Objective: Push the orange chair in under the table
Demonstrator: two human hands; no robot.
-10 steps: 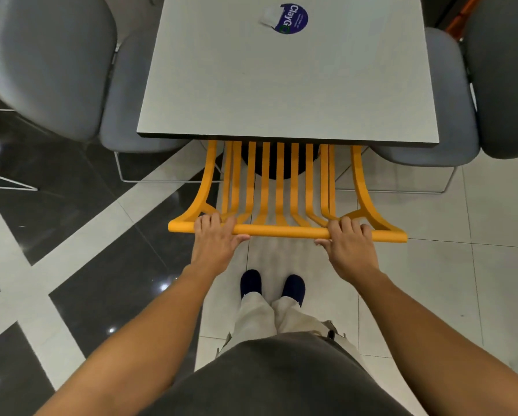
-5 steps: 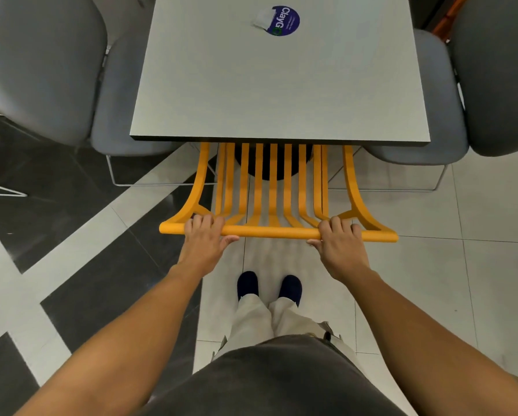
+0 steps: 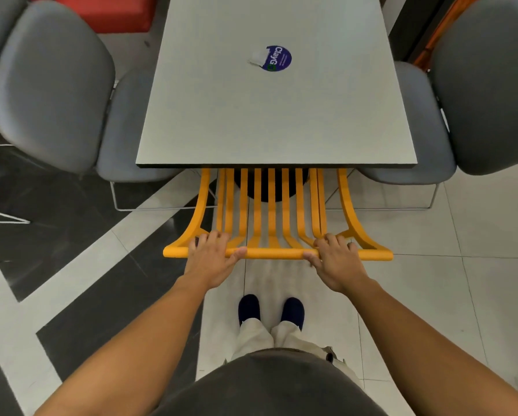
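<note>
The orange chair (image 3: 271, 223) has a slatted back, and its seat is hidden beneath the grey square table (image 3: 275, 121). Only the backrest and its top rail stick out past the table's near edge. My left hand (image 3: 211, 258) grips the top rail left of centre, fingers curled over it. My right hand (image 3: 336, 259) grips the same rail right of centre. Both arms reach forward from the bottom of the view. My feet stand just behind the chair back.
A grey padded chair (image 3: 71, 94) sits at the table's left side and another grey chair (image 3: 462, 94) at its right, both tucked close. A round blue sticker (image 3: 277, 58) lies on the tabletop. The floor is white and dark glossy tile. Something red is at the far left.
The orange chair has slid a little further under the table, with less of its slats showing. Both hands stayed on the top rail and moved forward with it.
</note>
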